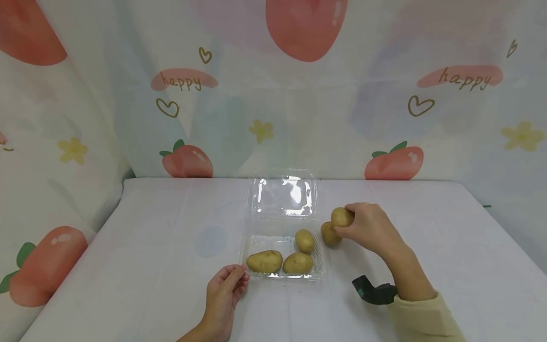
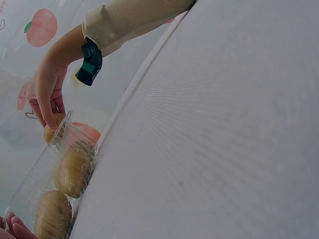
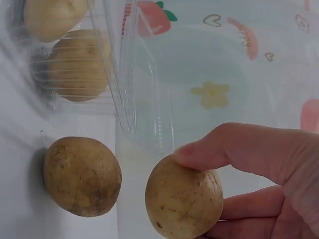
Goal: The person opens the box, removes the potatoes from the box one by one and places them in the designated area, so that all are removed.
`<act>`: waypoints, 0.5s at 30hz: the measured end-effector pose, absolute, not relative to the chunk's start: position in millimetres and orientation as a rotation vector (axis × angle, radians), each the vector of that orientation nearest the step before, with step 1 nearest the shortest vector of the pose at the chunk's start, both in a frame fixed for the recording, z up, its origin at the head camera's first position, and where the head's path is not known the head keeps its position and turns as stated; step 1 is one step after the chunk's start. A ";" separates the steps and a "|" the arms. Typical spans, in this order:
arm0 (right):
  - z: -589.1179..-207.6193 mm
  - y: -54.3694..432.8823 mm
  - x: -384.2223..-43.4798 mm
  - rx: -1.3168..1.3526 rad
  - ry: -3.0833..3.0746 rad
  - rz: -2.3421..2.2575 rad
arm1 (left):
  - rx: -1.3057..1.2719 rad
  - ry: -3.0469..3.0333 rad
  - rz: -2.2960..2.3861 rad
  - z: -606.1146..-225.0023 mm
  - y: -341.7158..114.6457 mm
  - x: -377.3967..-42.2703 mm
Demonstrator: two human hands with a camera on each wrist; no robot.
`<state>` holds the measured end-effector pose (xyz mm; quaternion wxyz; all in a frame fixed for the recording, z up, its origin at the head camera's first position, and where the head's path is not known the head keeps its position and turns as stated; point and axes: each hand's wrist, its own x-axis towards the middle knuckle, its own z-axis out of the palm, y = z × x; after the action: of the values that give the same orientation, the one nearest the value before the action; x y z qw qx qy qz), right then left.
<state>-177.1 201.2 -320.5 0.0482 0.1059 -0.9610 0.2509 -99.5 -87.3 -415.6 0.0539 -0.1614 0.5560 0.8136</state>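
Observation:
My right hand (image 1: pixel 371 230) grips a small round potato (image 3: pixel 184 199) between thumb and fingers, raised above the table to the right of a clear plastic box (image 1: pixel 258 242). Another potato (image 3: pixel 82 177) lies on the table beside the box, just under the held one. Inside the box are a long potato (image 1: pixel 264 261) at front left, an oval potato (image 1: pixel 298 263) at front right and a small potato (image 1: pixel 305 241) behind it. My left hand (image 1: pixel 225 292) pinches the box's front left corner. The hinged lid (image 1: pixel 282 195) stands raised at the back.
A white cloth covers the table (image 1: pixel 162 256). Behind it hangs a patterned curtain (image 1: pixel 299 114) with printed fruit and flowers. A dark wrist device (image 1: pixel 375 290) sits at the right sleeve (image 1: pixel 427 318).

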 end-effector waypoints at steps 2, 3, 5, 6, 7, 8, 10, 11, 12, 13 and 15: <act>-320.8 203.2 -178.1 0.301 -2.943 0.754 | -0.493 1.683 2.471 -415.5 -87.3 -99.5; -320.9 204.4 -178.7 0.283 -2.952 0.745 | -0.496 1.680 2.470 -415.5 -87.2 -99.5; -321.3 206.6 -179.6 0.245 -2.974 0.735 | -0.502 1.677 2.468 -415.6 -87.3 -99.6; -321.5 207.7 -180.0 0.225 -2.987 0.731 | -0.504 1.677 2.466 -415.8 -87.4 -99.6; -321.7 208.8 -180.5 0.206 -3.000 0.723 | -0.505 1.676 2.465 -415.8 -87.6 -99.6; -322.0 209.9 -180.9 0.188 -3.014 0.718 | -0.508 1.676 2.464 -415.8 -87.6 -99.5; -322.8 211.8 -181.7 0.161 -3.040 0.707 | -0.513 1.678 2.464 -416.1 -87.7 -99.5; -323.1 212.6 -182.1 0.155 -3.047 0.700 | -0.516 1.679 2.464 -416.1 -87.7 -99.5; -323.6 213.2 -182.4 0.149 -3.054 0.698 | -0.522 1.681 2.465 -416.1 -87.6 -99.5; -324.2 213.8 -182.8 0.145 -3.060 0.698 | -0.522 1.682 2.467 -416.0 -87.5 -99.5; -325.1 214.4 -183.1 0.140 -3.070 0.696 | -0.516 1.685 2.472 -416.1 -87.2 -99.6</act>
<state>-183.1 214.4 -325.1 -0.0047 0.0444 -0.9743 0.2210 -99.6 -87.2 -416.1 0.0528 -0.1699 0.5543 0.8131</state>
